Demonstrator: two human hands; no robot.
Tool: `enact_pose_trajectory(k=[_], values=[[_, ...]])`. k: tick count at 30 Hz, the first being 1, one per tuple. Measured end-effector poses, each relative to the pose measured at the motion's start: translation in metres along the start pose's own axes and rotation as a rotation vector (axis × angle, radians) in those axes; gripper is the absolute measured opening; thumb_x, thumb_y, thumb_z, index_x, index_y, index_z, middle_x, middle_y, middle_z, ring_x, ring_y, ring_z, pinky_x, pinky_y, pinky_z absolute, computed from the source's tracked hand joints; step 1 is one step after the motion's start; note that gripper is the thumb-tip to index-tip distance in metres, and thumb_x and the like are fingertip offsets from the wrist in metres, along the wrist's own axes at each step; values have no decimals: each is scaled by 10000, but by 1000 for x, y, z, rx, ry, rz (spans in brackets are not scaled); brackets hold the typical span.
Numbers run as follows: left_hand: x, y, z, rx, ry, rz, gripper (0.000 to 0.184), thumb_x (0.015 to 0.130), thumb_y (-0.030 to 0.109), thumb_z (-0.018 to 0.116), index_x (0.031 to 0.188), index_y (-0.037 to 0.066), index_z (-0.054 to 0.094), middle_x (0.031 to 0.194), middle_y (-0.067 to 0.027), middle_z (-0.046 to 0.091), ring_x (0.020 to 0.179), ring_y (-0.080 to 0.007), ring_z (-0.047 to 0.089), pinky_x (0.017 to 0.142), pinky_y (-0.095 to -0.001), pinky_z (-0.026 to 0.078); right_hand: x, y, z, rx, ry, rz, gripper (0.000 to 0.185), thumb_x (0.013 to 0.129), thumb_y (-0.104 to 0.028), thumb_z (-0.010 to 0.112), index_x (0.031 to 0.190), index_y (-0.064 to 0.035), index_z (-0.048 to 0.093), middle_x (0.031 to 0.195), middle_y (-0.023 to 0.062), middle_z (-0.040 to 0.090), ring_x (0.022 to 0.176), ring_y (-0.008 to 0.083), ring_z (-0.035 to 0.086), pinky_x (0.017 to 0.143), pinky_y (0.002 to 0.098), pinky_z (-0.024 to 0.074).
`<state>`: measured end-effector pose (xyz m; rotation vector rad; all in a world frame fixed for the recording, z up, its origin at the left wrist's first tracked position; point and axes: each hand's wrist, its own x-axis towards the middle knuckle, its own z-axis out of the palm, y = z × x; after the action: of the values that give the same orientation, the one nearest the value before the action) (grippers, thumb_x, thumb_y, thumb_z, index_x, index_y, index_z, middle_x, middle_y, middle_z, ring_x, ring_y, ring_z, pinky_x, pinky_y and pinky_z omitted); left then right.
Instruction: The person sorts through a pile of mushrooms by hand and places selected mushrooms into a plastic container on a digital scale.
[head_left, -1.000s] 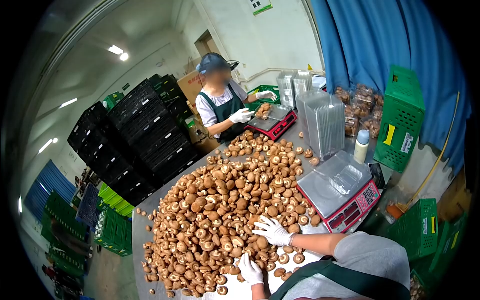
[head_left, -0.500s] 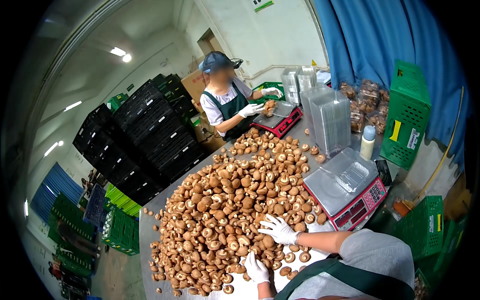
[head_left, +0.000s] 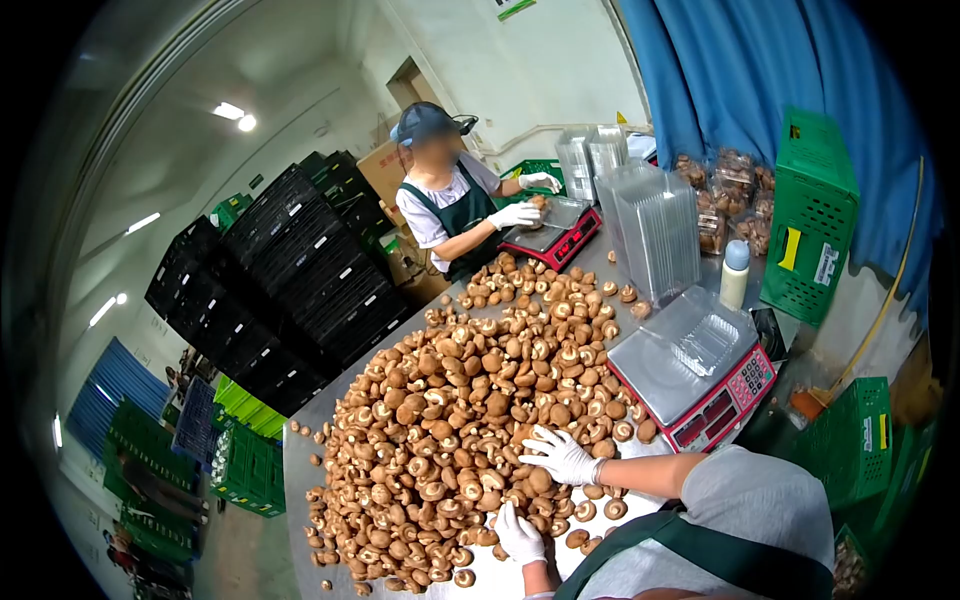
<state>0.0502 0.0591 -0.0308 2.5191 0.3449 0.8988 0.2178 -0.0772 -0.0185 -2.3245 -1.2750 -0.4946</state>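
A big heap of brown shiitake mushrooms [head_left: 440,420] covers the metal table. My right hand [head_left: 563,458], in a white glove, lies on the heap's near right side with its fingers spread, touching mushrooms. Lower down, my left hand [head_left: 520,537], also gloved, rests against the near edge of the heap. Its fingers look stretched out, partly turned from view, and I see nothing held in it. A few loose mushrooms [head_left: 585,510] lie on the table beside my right wrist.
Right of the heap stands a red scale [head_left: 690,375] bearing a clear plastic tray [head_left: 705,342]. Behind it are stacked clear trays [head_left: 655,235], a bottle [head_left: 735,275] and a green crate [head_left: 812,215]. Across the table, a co-worker [head_left: 450,205] handles mushrooms at another red scale [head_left: 570,240].
The view has shifted slightly. My hands stay in nearly the same places on the heap. The co-worker's hand with mushrooms has come lower over the far scale.
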Motion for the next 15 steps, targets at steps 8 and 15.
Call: enact_pose_trajectory(k=[8,15], values=[[0,1,1,-5,42,9,397,833,138,463,1207,31,543,1161,-180,554,1043,-358,518,922,-423,415,0,0,2,8,29,3,536,758,-180,570,1285,-263,519,1355,59,436,1311,330,328,1018,501,302],[0,0,2,6,30,18,408,847,151,463,1238,48,520,1178,-167,549,1064,-348,514,932,-418,411,-1,-1,0,12,20,11,487,790,-194,564,1269,-275,533,1367,61,431,1310,335,338,1011,506,322]])
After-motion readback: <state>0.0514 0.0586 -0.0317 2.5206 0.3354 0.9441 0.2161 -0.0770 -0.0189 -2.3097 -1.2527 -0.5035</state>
